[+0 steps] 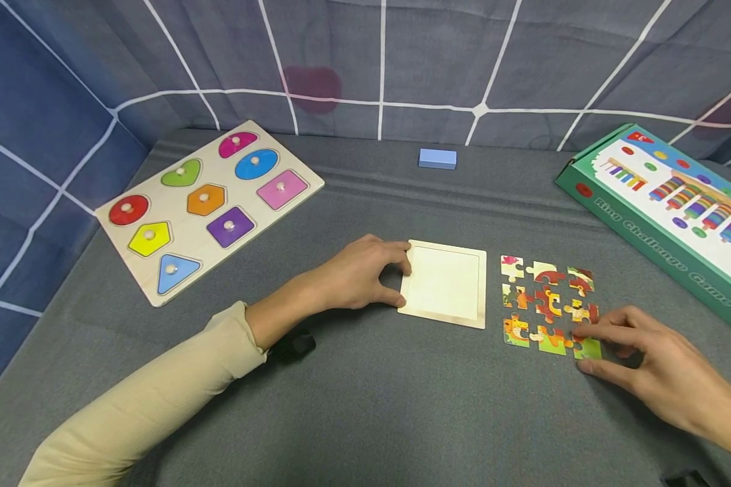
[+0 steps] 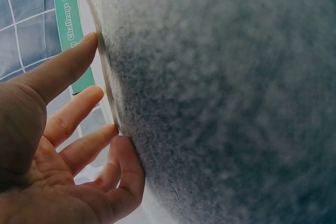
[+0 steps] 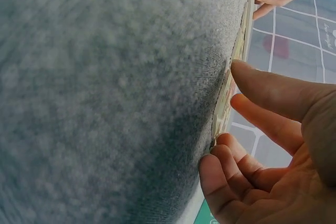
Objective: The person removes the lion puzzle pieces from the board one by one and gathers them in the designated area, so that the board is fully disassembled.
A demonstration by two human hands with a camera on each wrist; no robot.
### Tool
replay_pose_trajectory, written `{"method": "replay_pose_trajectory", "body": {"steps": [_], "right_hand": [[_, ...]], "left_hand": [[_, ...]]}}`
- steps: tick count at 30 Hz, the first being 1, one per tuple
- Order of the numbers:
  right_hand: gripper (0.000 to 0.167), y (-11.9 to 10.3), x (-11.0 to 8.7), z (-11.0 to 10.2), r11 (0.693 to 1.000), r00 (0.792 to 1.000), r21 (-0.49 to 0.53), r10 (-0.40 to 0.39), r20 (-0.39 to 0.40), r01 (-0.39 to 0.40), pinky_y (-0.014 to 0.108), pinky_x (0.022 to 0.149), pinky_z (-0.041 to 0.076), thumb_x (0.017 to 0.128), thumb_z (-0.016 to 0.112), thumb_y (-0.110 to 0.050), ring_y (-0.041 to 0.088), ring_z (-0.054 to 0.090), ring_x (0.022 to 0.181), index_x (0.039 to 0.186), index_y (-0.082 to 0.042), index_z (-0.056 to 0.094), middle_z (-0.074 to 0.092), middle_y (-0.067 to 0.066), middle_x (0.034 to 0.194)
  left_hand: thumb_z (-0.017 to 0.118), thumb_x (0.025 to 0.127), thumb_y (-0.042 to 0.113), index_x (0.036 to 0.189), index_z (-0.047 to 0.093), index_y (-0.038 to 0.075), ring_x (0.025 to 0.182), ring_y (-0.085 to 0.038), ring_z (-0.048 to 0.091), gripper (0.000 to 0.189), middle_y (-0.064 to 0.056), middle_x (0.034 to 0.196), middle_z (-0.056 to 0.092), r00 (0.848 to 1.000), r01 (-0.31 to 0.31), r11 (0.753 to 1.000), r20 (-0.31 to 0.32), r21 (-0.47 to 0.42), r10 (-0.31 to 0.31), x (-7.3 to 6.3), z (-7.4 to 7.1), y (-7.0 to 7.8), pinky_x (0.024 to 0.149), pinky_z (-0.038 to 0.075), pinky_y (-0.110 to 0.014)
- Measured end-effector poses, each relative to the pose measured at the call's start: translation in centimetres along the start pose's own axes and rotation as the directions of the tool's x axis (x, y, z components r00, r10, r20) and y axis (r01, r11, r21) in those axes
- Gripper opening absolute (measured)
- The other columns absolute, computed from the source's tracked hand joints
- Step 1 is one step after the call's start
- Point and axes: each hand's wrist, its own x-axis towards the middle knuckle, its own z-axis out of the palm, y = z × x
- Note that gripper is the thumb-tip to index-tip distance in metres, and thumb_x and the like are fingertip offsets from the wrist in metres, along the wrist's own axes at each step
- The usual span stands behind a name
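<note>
In the head view, a square wooden puzzle tray point(image 1: 443, 284) with a raised rim lies flat near the middle. My left hand point(image 1: 362, 274) touches its left edge, index finger near the upper corner and thumb near the lower one. To the tray's right, several picture jigsaw pieces point(image 1: 548, 304) lie in rows, slightly apart. My right hand point(image 1: 652, 365) is at the lower right jigsaw piece point(image 1: 587, 349), with the index fingertip by its upper side and the thumb by its lower side. In the right wrist view the thumb point(image 3: 262, 85) and index finger stand apart.
A wooden shape board point(image 1: 201, 210) with coloured knobbed pieces lies at the left. A blue block point(image 1: 437, 159) rests at the back. The green-edged Ring Challenge Game box point(image 1: 664, 250) lies at the right. Behind hangs a grey-blue cloth point(image 1: 426, 54) with white lines.
</note>
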Motion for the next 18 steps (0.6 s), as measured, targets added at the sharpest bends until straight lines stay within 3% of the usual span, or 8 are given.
{"method": "replay_pose_trajectory", "body": {"steps": [18], "right_hand": [[0.049, 0.69, -0.15, 0.10, 0.995, 0.995, 0.023, -0.101, -0.010, 0.102, 0.019, 0.058, 0.034, 0.062, 0.087, 0.003, -0.001, 0.045, 0.079, 0.103, -0.021, 0.076, 0.054, -0.012, 0.097]], "left_hand": [[0.085, 0.078, 0.027, 0.108, 0.071, 0.009, 0.130, -0.028, 0.048, 0.038, -0.013, 0.145, 0.050, 1.000, -0.002, 1.000, 0.001, -0.004, 0.002, 0.02, 0.07, -0.17, 0.111, 0.029, -0.039]]}}
